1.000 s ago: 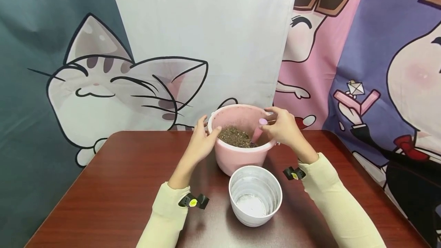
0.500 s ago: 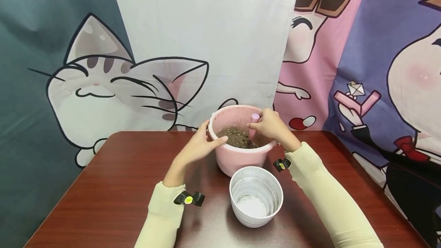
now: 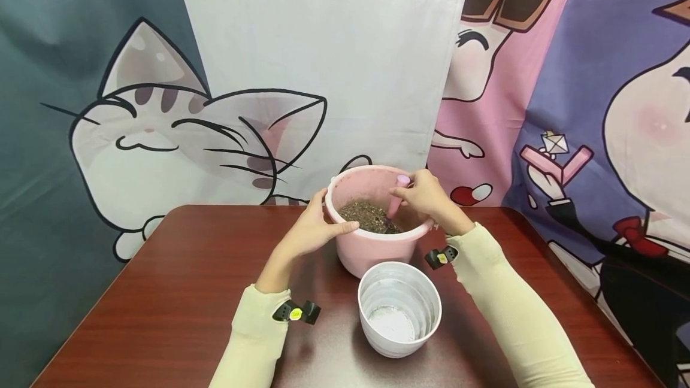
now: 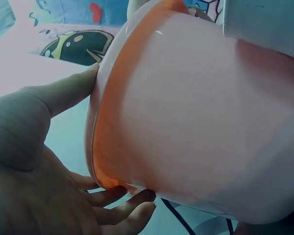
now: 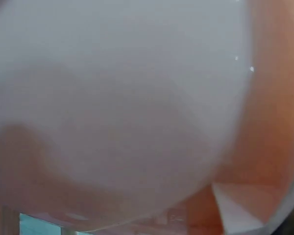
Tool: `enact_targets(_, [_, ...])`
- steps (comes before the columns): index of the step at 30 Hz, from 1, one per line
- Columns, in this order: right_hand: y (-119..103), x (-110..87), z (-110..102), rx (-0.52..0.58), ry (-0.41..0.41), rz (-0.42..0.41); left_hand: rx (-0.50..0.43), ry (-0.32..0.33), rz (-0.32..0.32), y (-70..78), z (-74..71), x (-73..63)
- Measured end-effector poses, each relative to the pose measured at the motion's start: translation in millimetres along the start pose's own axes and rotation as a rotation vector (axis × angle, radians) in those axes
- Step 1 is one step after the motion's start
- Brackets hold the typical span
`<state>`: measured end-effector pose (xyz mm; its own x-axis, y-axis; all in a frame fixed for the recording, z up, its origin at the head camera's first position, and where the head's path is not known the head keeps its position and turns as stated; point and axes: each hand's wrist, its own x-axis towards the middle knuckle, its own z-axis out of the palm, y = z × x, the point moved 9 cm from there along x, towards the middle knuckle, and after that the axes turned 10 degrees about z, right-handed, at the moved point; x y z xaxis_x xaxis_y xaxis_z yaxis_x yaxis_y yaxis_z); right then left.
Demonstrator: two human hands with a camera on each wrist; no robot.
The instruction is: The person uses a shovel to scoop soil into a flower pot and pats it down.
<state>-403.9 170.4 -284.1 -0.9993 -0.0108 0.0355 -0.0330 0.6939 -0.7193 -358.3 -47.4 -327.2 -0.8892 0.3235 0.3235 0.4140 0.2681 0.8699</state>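
A pink bucket (image 3: pixel 372 250) with dark soil (image 3: pixel 368 215) inside stands at the back middle of the table. My left hand (image 3: pixel 308 229) holds its left rim, thumb along the top edge and fingers on the outer side; in the left wrist view the thumb and curled fingers (image 4: pixel 120 208) lie against the pink wall. Over the right side of the bucket, my right hand (image 3: pixel 427 197) grips the pink handle (image 3: pixel 399 193) of a tool whose working end is hidden in the soil. The bucket's pale wall (image 5: pixel 122 107) fills the right wrist view.
In front of the bucket, close to it, a white pot (image 3: pixel 399 346) stands upright with a little pale residue on its bottom. The reddish-brown wooden table (image 3: pixel 178 292) ends at a cartoon-printed cloth backdrop (image 3: pixel 345 64).
My right hand has moved left, inward over the bucket, and the handle has shifted left and more upright, then tilted slightly back. My left thumb has slid further along the rim.
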Motion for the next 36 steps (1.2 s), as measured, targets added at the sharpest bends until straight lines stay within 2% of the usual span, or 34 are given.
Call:
enact_targets(3, [3, -0.1, -2, 0.038, -0.001, 0.02, -0.027, 0.003, 0.009, 0.5, 0.3, 0.1])
enact_targets(6, [5, 0.2, -3, 0.032, 0.01, 0.026, -0.041, 0.001, 0.014, 0.6, 1.4, 0.9])
enact_targets(9, [9, 0.0, -5, 0.052, 0.012, 0.041, -0.026, 0.0, 0.013, 0.8, 2.5, 1.3])
enact_targets(20, [14, 2.5, 0, 0.398, -0.065, 0.099, -0.019, -0.011, 0.007, 1.0, -0.3, 0.0])
enact_targets(25, [10, 3.0, 3, 0.496, -0.082, 0.095, -0.006, -0.014, -0.002, -0.3, -4.1, -0.3])
enact_targets(33, [16, -1.3, -13, 0.407, 0.004, 0.105, -0.009, -0.016, 0.0, 0.7, -1.3, 0.3])
enact_targets(36, [20, -2.5, -14, 0.478, -0.017, 0.116, -0.015, -0.012, -0.005, 0.1, -1.6, 0.5])
